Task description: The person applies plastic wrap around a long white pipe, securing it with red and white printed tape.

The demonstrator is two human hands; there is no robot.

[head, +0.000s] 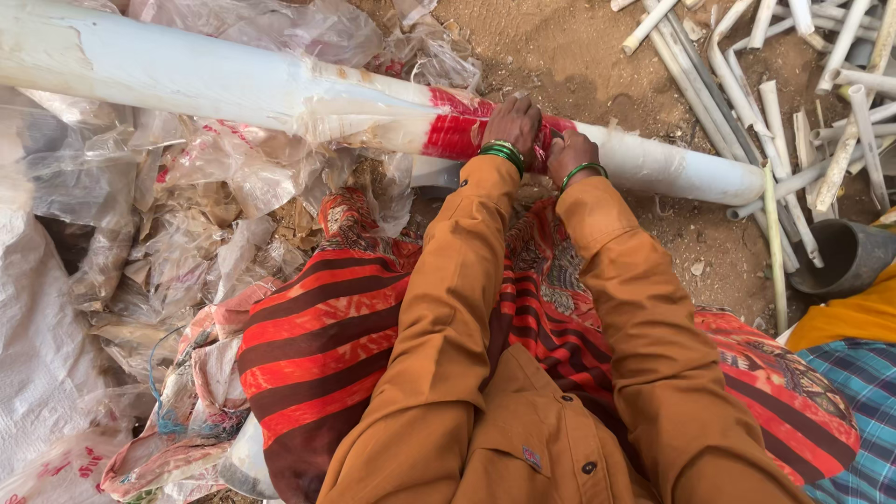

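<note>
- the large white pipe (233, 84) runs from the far left, where the frame cuts it off, to the right of centre, lying across the dirt; clear plastic wrap clings to its middle.
- a red printed plastic band (457, 126) wraps the pipe just left of the hands; the part under the hands is hidden.
- left hand (512, 124) arches over the top of the pipe, fingers curled down onto the red band, gripping it; fingertips are out of sight.
- right hand (570, 151) sits just beside it, knuckles up, fingers closed on the wrap.
- both wrists carry green bangles (504, 154); orange sleeves reach forward from near.
- thin white pipes (747, 103) lie heaped far right.
</note>
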